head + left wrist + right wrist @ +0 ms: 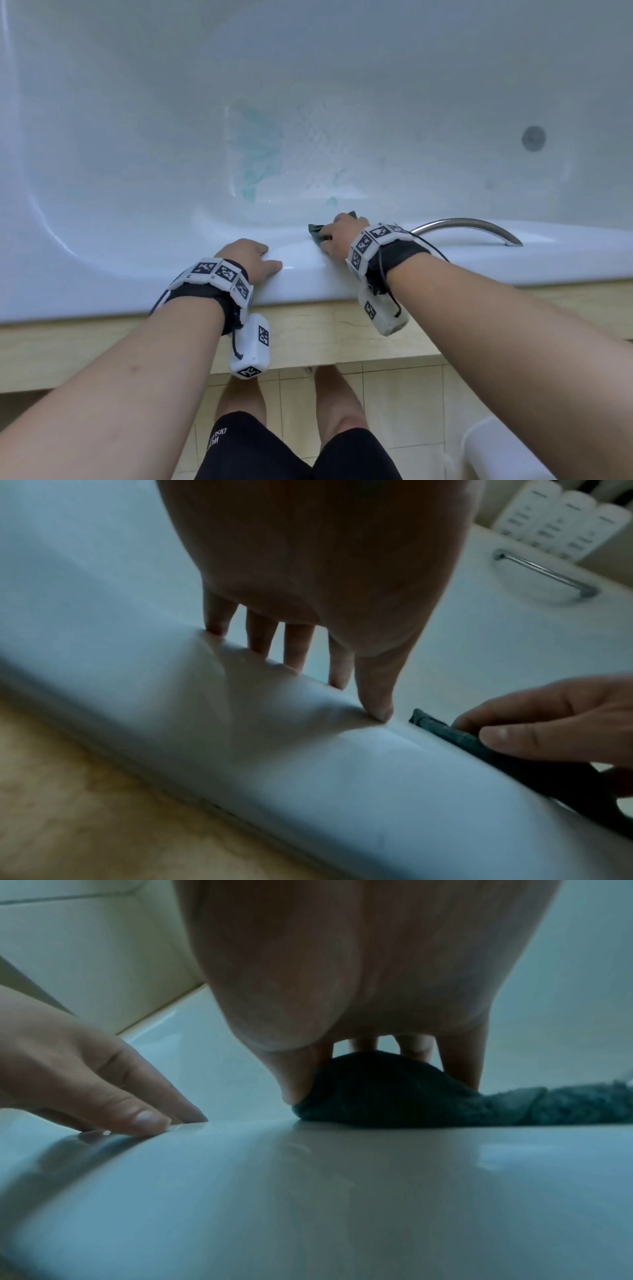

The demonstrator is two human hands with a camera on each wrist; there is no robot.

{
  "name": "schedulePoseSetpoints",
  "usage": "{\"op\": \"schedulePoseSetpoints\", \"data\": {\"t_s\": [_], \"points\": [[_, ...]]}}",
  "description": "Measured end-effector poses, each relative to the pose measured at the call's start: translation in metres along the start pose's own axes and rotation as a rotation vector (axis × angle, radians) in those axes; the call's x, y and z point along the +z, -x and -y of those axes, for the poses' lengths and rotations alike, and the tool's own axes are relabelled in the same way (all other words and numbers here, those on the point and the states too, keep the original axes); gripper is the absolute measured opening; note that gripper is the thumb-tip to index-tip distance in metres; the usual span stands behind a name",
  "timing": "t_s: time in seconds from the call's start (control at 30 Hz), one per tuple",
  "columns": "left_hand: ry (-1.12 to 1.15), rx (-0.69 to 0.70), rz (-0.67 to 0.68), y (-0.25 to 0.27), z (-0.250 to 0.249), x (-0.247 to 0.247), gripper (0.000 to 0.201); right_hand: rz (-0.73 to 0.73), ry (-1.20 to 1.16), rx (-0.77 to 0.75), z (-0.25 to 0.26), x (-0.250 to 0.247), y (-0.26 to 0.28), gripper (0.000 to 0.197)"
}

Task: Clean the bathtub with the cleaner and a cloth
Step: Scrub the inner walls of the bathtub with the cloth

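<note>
The white bathtub (308, 270) fills the head view, and its near rim (308, 764) runs across in front of me. A teal smear of cleaner (255, 154) lies on the tub floor. My left hand (253, 255) rests flat on the rim, its straight fingers (262, 634) reaching over the inner edge and the thumb tip touching the rim. To its right, my right hand (337, 233) grips a dark green cloth (315, 232) and holds it down on the rim. The thumb and fingers (507, 739) pinch the cloth (455, 734), which bunches under the palm (394, 1091). No cleaner bottle is in view.
A chrome grab handle (469, 226) is fixed on the rim just right of my right hand. The dark drain (533, 138) lies at the tub's far right. Three white bottles (561, 520) stand beyond the handle. A beige ledge (102, 349), tiled floor and a white object (496, 452) lie below.
</note>
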State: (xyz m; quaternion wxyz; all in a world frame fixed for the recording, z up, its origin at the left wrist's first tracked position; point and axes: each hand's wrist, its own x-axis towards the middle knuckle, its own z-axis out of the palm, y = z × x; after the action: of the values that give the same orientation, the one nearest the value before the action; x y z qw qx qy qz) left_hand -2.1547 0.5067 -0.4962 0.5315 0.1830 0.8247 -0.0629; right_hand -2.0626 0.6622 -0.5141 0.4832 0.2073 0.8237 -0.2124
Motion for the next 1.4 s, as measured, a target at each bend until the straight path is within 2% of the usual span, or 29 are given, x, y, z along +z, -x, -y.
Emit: {"op": "schedulePoseSetpoints", "data": {"t_s": [0.13, 0.4, 0.53, 0.7, 0.9, 1.03, 1.1, 1.2, 1.33, 1.4], "points": [[-0.045, 0.081, -0.026, 0.003, -0.031, 0.015, 0.048, -0.082, -0.123, 0.034, -0.029, 0.015, 0.011, 0.034], [-0.064, 0.106, -0.066, -0.002, -0.031, 0.021, 0.048, -0.145, -0.207, 0.064, -0.019, 0.027, 0.006, 0.034], [-0.119, 0.109, -0.05, -0.001, -0.03, 0.023, 0.051, -0.135, -0.225, 0.096, -0.015, 0.027, 0.008, 0.034], [-0.149, 0.113, -0.034, -0.005, -0.032, 0.02, 0.055, -0.062, -0.121, 0.089, -0.012, 0.014, 0.007, 0.033], [-0.112, 0.042, 0.003, -0.016, -0.055, 0.021, 0.061, -0.007, -0.014, -0.07, -0.023, -0.007, -0.006, 0.031], [-0.075, -0.034, -0.059, -0.015, -0.092, 0.035, 0.065, -0.054, -0.168, -0.198, -0.068, -0.02, -0.01, 0.031], [-0.034, -0.042, -0.063, -0.013, -0.126, 0.045, 0.065, -0.094, -0.202, -0.246, -0.098, -0.034, -0.004, 0.032], [0.072, -0.032, -0.035, -0.009, -0.189, 0.059, 0.068, -0.042, -0.152, -0.294, -0.151, -0.06, 0.008, 0.031], [0.172, -0.059, 0.008, -0.009, -0.245, 0.073, 0.077, -0.041, -0.162, -0.197, -0.234, -0.065, 0.021, 0.027], [0.197, -0.071, -0.02, -0.011, -0.256, 0.08, 0.068, -0.013, -0.161, -0.143, -0.272, -0.055, 0.022, 0.026]]}}
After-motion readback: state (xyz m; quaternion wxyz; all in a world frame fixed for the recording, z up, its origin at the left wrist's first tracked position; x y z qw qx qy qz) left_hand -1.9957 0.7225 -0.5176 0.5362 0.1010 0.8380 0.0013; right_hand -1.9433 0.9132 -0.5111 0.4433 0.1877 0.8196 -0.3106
